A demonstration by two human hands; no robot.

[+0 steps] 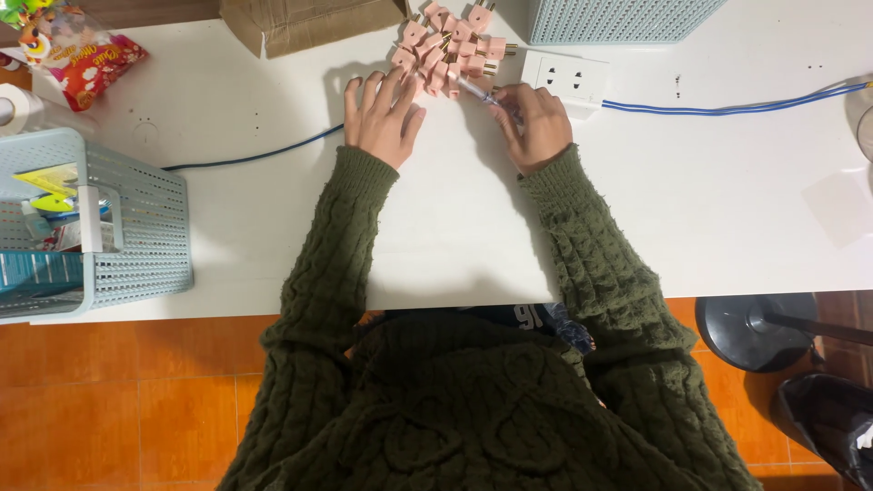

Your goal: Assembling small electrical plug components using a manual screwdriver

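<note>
Here the person sorts a pile of small pink plastic plugs w/ brass pins point(447, 47) at the far edge of the white table point(455, 227). Left hand point(382, 114) lies flat, fingers spread, touching the pile, gripping nothing. Right hand point(538, 123) is clenched on a thin screwdriver-like tool point(479, 92), just beside a white socket strip point(566, 80). Next move, I judge, needs picking one plug & steady aiming.

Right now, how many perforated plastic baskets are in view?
2: one pale blue basket at the table's left edge, holding small items; another basket at the far edge, cut off by the frame. Others may be hidden.
</note>
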